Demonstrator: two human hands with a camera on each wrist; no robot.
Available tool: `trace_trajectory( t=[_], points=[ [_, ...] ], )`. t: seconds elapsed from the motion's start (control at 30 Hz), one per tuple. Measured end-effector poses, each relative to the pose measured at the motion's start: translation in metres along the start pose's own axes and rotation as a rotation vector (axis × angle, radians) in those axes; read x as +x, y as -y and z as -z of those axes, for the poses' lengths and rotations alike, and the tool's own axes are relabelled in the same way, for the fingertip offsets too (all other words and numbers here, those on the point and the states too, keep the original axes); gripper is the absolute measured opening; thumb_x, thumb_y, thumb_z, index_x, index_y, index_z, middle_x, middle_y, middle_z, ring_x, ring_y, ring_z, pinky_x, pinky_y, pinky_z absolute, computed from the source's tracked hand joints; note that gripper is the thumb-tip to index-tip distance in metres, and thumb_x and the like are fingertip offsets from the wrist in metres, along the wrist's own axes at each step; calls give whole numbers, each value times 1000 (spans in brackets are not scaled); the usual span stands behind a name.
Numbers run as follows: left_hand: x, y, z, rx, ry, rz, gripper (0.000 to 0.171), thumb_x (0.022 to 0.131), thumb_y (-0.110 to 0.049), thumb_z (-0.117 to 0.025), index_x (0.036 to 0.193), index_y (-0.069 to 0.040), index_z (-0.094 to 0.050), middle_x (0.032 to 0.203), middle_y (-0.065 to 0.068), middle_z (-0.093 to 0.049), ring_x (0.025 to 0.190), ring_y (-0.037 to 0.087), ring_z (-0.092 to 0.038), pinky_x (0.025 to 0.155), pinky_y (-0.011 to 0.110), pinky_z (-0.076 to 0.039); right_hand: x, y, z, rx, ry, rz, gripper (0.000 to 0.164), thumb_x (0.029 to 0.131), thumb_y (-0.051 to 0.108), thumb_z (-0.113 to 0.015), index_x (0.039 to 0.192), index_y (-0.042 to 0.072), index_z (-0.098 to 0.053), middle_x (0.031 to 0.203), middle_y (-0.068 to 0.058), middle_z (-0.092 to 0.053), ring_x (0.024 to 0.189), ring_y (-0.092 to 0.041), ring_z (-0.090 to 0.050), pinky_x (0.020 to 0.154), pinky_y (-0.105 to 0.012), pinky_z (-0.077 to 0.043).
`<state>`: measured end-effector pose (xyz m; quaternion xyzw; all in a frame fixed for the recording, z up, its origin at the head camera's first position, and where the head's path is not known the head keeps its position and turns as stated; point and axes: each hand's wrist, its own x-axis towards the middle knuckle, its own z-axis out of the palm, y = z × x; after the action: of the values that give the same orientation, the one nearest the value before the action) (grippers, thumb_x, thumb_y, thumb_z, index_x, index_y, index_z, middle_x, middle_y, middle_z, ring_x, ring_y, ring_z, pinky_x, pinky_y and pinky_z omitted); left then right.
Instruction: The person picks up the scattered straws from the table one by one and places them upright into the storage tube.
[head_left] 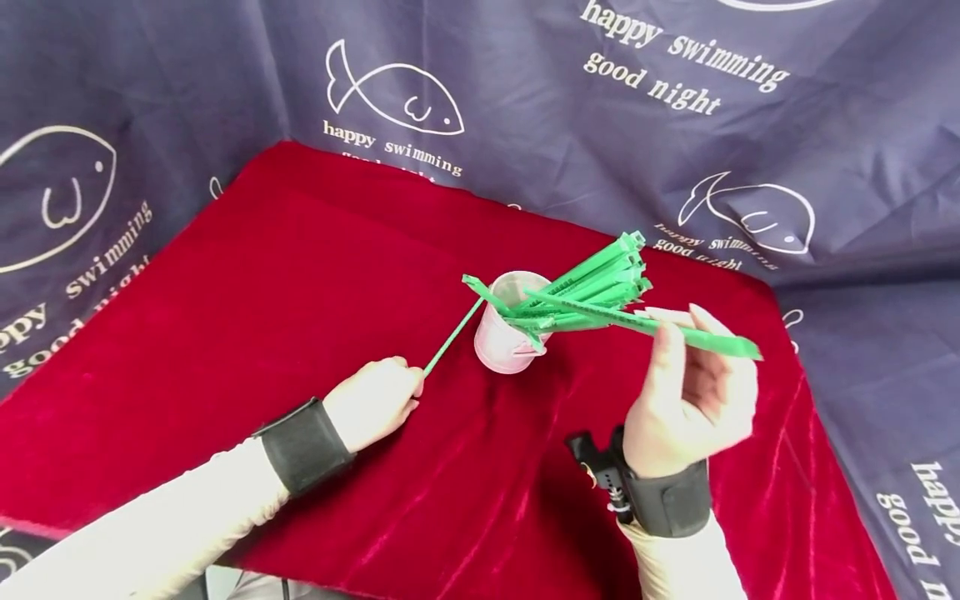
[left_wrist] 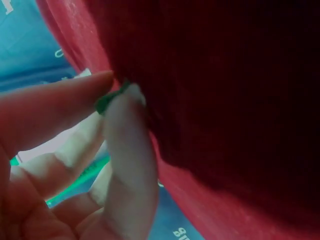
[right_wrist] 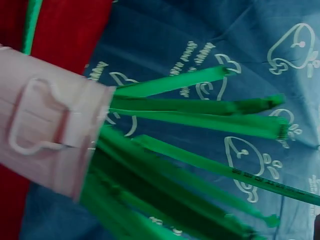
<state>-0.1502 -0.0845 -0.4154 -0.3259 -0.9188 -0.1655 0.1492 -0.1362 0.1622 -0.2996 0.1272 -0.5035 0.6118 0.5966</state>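
Observation:
A small pale pink cup (head_left: 504,343) with a side handle stands on the red cloth, holding a bundle of narrow green strips (head_left: 600,279) that lean to the right. Some have dark print; one strip end looks serrated, like a packet (right_wrist: 285,128). To the cup's left, my left hand (head_left: 378,402) pinches a thin green strip (head_left: 450,340) between thumb and finger; its far end reaches the cup's side, contact unclear. My right hand (head_left: 693,392) pinches another printed green strip (head_left: 637,320) between thumb and fingers, right of the cup. That strip's tip shows outside the rim in the right wrist view.
Red velvet cloth (head_left: 247,275) covers the table, with folds near the front right. Behind and beside it hangs a dark blue curtain (head_left: 525,108) with white fish and lettering. Each wrist wears a black band (head_left: 303,446); a small camera (head_left: 603,467) sits by the right one.

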Motion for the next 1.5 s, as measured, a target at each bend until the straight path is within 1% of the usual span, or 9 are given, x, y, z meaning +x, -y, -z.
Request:
trace_trajectory(
  t=[0.17,0.4,0.57,0.77,0.9,1.03,1.2,1.33,1.5],
  points=[
    [-2,4,1,14,-32,39,36,68,3,-79,77,-8,-47,61,4,-51,54,25,-54,50,37,-49,-6,-14,3,-21,145,-61,27,79,-6,-77,93,-22,-61,82,-10,-74,77,-18,-73,80,-29,-59],
    [-2,8,6,-22,22,147,32,70,5,-76,80,-5,-47,60,5,-49,52,24,-50,49,38,-49,-9,-23,3,-146,307,-43,21,78,-6,-77,86,-20,-64,85,-5,-75,82,-14,-71,86,-32,-58],
    [-4,12,7,-51,55,141,25,71,3,-75,77,-7,-52,64,5,-51,59,23,-51,56,37,-49,-8,-25,6,-324,477,-19,14,80,-3,-77,91,-9,-72,86,-14,-73,94,-16,-70,90,-28,-55],
    [-6,15,9,-59,36,127,17,73,1,-74,82,-4,-61,69,5,-56,65,23,-53,62,38,-52,-11,-31,10,-534,641,38,10,82,5,-76,92,3,-76,92,-15,-73,113,-28,-63,108,-37,-43],
    [-6,15,10,-85,21,149,13,76,2,-73,84,-3,-64,71,6,-58,67,22,-54,63,37,-53,-13,-35,11,-587,708,54,11,83,5,-74,94,5,-75,101,-18,-69,118,-34,-58,114,-44,-35],
    [-5,15,11,-126,8,190,12,78,3,-70,86,-2,-63,74,7,-58,68,24,-57,65,38,-54,-14,-39,12,-590,754,94,12,82,2,-72,94,3,-73,91,-14,-71,119,-37,-56,118,-50,-28],
    [-4,16,14,-174,10,228,12,80,2,-70,87,-4,-62,74,6,-58,67,21,-55,65,37,-52,-15,-40,12,-594,776,120,15,81,0,-70,96,1,-71,86,-12,-71,120,-38,-54,118,-53,-26],
    [-4,19,15,-189,14,245,13,80,1,-70,88,-5,-62,73,5,-57,66,19,-54,64,36,-52,-16,-36,11,-589,735,87,26,81,3,-73,108,2,-70,100,-16,-70,123,-35,-54,117,-48,-31],
    [-5,22,17,-200,-12,241,15,80,2,-70,88,-5,-60,73,4,-58,65,18,-54,63,35,-52,-17,-27,8,-540,622,72,40,79,5,-77,118,4,-68,119,-17,-66,126,-32,-53,110,-42,-40]
  ],
)
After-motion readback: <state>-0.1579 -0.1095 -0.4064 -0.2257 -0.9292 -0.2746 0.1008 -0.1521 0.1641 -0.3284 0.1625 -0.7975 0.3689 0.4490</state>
